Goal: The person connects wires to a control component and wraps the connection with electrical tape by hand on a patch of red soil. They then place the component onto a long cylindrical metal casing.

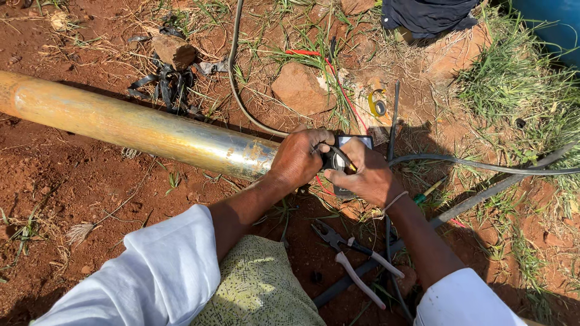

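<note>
A long shiny metal cylinder (139, 128) lies on red earth, running from the far left to the middle. My left hand (297, 158) grips its near end, where a black cable (483, 164) joins it. My right hand (366, 175) pinches thin wires at that same end and partly covers a black and white box-shaped part (355, 141). Both hands touch each other over the joint, which is mostly hidden.
Pliers with pale handles (353, 256) lie on the ground below my hands. A roll of tape (378, 104), a brown rock (301, 89), a tangle of black strips (162, 84) and a grey pipe (483, 199) lie around. Another person's dark clothing (426, 15) is at top.
</note>
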